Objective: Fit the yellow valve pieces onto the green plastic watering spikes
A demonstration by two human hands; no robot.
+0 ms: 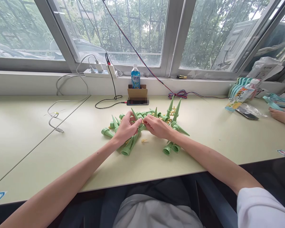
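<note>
In the head view, the fingers of the left hand point(127, 130) appear to grasp a green spike point(134, 114), its pointed end rising beside the thumb. The right hand's point(158, 127) fingers are bunched against it; whether they pinch a small part is too small to tell. More spikes point(106, 132) crowd around and beneath the fingers, and a loose yellow piece point(144, 141) lies on the table point(85, 133) just nearer the body than the fingertips.

With so little room, a wrist could nudge neighbouring spikes and set them rolling toward the near edge. A small part could slip from a poor pinch and be lost among the pile, and the loose piece could be swept aside by a forearm.

The open-ended caps point(166, 150) below the right hand show hollow, threaded insides, with nothing visible in them. Beyond the fingers, a cardboard box point(137, 94) stands in front of a blue bottle point(135, 77); whether the bottle sits inside is unclear. Far right of the fingers, a tilted bottle point(239, 96) holds something unclear.
</note>
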